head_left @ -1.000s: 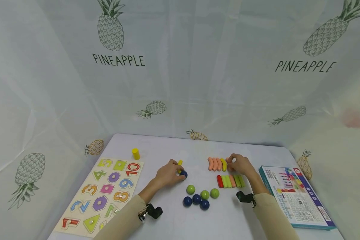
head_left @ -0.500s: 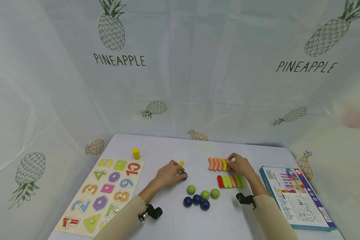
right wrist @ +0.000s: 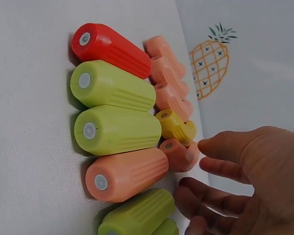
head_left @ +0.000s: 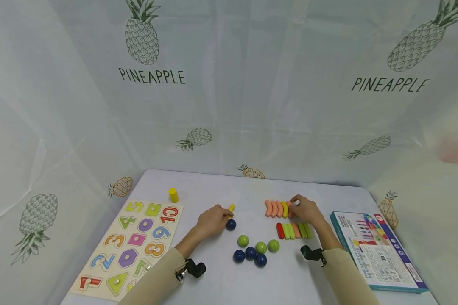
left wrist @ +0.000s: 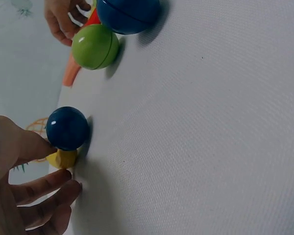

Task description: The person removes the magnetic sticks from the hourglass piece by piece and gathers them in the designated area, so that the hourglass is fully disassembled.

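Observation:
My left hand (head_left: 211, 221) is at the middle of the table, its thumb and fingertips pinching a small yellow piece (head_left: 231, 208). A dark blue ball (head_left: 230, 225) sits right in front of that piece; in the left wrist view the blue ball (left wrist: 67, 128) overlaps the thumb tip and the yellow piece (left wrist: 63, 158). My right hand (head_left: 306, 209) is at the right end of a row of curved pieces. In the right wrist view its thumb and loosely bent fingers lie beside the end pink curved piece (right wrist: 179, 155), next to a yellow curved piece (right wrist: 176, 128).
Ribbed sticks, including a red one (head_left: 280, 231), lie in a row nearer me. Several green balls (head_left: 273, 245) and blue balls (head_left: 260, 260) stand mid-table. A number puzzle board (head_left: 112, 252) lies left, a yellow cylinder (head_left: 173, 195) behind it, and a flat box (head_left: 378, 250) right.
The blue ball has come out from under my left thumb and shifted slightly toward me. The yellow piece has moved a little right. My right hand has barely moved; a wider gap shows between its fingers.

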`<state>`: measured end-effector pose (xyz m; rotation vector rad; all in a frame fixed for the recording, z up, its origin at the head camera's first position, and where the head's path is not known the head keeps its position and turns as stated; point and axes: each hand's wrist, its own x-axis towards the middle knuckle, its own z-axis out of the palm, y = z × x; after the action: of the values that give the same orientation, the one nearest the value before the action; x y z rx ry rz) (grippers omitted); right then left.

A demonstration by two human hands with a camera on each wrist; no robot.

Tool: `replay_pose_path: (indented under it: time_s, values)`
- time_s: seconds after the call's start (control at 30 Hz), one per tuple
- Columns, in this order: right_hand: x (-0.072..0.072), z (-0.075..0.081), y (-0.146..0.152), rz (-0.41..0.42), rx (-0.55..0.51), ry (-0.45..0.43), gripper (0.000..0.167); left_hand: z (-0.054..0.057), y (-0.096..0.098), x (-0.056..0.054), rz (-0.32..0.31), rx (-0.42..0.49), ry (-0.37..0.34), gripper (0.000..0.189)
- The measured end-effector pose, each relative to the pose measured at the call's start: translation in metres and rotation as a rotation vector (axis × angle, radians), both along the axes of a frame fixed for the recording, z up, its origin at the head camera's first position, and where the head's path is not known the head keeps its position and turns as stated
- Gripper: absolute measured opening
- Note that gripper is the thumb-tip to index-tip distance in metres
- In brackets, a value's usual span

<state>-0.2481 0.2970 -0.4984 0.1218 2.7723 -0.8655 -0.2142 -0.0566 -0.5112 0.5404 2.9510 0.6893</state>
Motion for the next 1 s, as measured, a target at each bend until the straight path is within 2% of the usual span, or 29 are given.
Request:
replay_pose_path:
  time_s: [0.17, 0.3, 0.43, 0.67, 0.83, 1.0]
  values:
    - [0.0, 0.002, -0.004, -0.008, 0.001, 0.104, 0.04, 0.001, 0.0, 0.002, 0.008, 0.006, -0.018, 0.024]
    - [0.001, 0.012, -0.015, 0.04, -0.001, 0.224, 0.032, 0.001, 0.0, 0.002, -0.002, -0.014, -0.024, 0.035]
    - [0.005, 0.021, -0.03, 0.102, -0.039, 0.281, 0.028, 0.001, 0.001, 0.001, -0.025, -0.007, -0.025, 0.036]
    - [0.012, 0.026, -0.068, 0.25, -0.091, 0.257, 0.025, 0.002, 0.001, -0.002, -0.024, 0.06, -0.064, 0.036]
    - [0.016, 0.019, -0.093, 0.401, -0.035, 0.233, 0.022, 0.006, 0.002, 0.0, -0.011, 0.082, -0.095, 0.041]
    - [0.021, 0.014, -0.113, 0.536, 0.014, 0.222, 0.022, 0.007, 0.002, 0.001, -0.032, 0.061, -0.075, 0.039]
